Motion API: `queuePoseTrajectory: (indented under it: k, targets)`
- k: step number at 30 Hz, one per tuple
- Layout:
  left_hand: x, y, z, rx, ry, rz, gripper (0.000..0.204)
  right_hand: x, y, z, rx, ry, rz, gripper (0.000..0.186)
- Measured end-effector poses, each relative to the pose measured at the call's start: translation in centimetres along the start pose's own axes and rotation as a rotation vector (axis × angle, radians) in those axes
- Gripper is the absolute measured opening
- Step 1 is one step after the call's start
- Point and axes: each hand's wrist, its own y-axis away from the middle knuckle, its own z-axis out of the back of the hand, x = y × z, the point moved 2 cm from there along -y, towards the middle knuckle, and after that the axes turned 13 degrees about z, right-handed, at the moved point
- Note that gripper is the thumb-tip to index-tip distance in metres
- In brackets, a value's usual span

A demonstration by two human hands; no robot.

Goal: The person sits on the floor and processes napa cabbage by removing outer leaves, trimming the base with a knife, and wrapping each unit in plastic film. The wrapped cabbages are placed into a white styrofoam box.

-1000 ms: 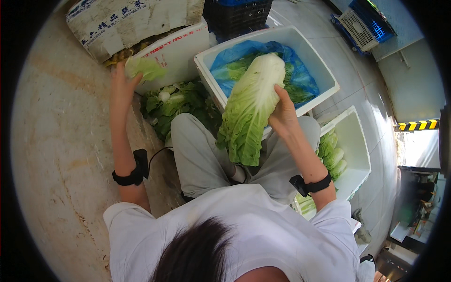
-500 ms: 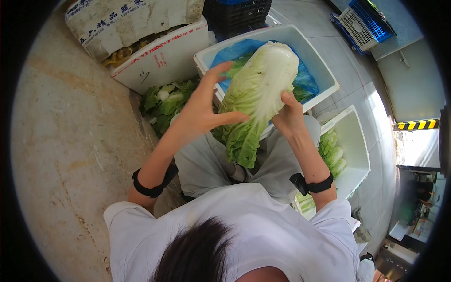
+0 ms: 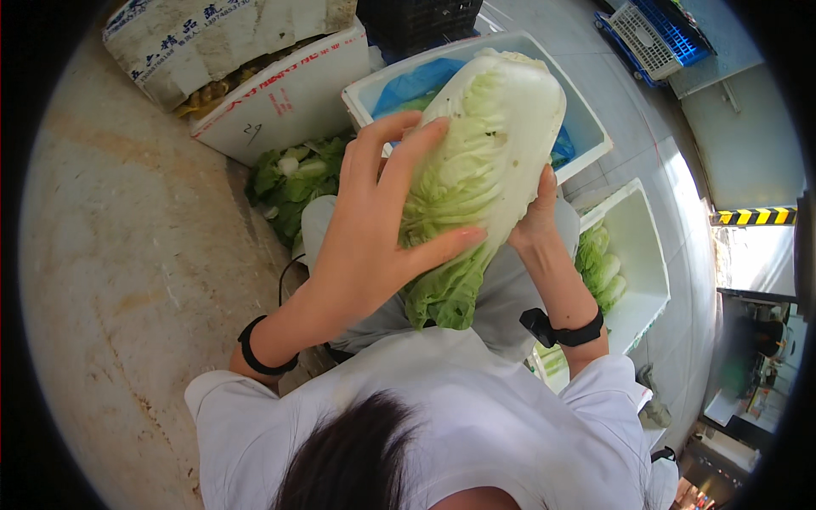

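A large Chinese cabbage is tilted in front of me, its white base up and away and its green leaf tips toward my lap. My right hand grips its right side, thumb on the outer leaf; the other fingers are hidden behind the cabbage. Along the left side, my left hand is open, thumb and fingers spread wide. Its thumb and index finger overlap the leaves, but whether they press on them cannot be told. Small dark specks dot the pale leaf. Beyond lies a white foam box lined with blue plastic, partly hidden.
Loose green leaves lie on the floor at the left, beside white boxes. At the right, another foam box holds several cabbages. A black crate stands at the back, a blue-and-white basket at the far right.
The cabbage has come up closer to me and turned slightly. My left hand has moved in over its left side; my right hand keeps its grip.
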Motion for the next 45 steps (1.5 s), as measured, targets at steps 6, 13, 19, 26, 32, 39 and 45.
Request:
queuePoseTrajectory:
  k: [6, 13, 19, 26, 32, 39, 45]
  targets:
    - [-1.2, 1.1, 0.6, -0.066, -0.183, -0.118, 0.074, 0.1, 0.1, -0.4, 0.019, -0.08, -0.013, 0.089]
    - [-0.5, 1.4, 0.1, -0.075, -0.143, -0.053, 0.078, 0.8, -0.5, -2.1, 0.015, 0.102, 0.078, 0.087]
    - [1.2, 0.3, -2.0, -0.124, -0.042, 0.045, 0.079, 0.3, -1.3, -3.1, -0.047, 0.209, 0.181, 0.09]
    - [3.6, -0.7, -1.6, 0.204, 0.37, 0.245, 0.072, -0.4, -1.6, -0.5, -0.093, 0.254, -0.013, 0.073]
    - [3.2, -2.2, -1.3, 0.068, -0.009, -0.014, 0.061, -1.6, -1.1, 0.4, -0.135, 0.189, -0.046, 0.069]
    - [3.0, -3.6, -0.3, 0.069, -0.072, -0.444, 0.046, -1.2, -0.6, -0.1, -0.107, 0.099, -0.052, 0.073]
    - [2.5, -3.0, -0.4, -0.087, -0.309, -0.471, 0.046, -1.1, -0.8, -0.2, -0.073, 0.153, -0.034, 0.077]
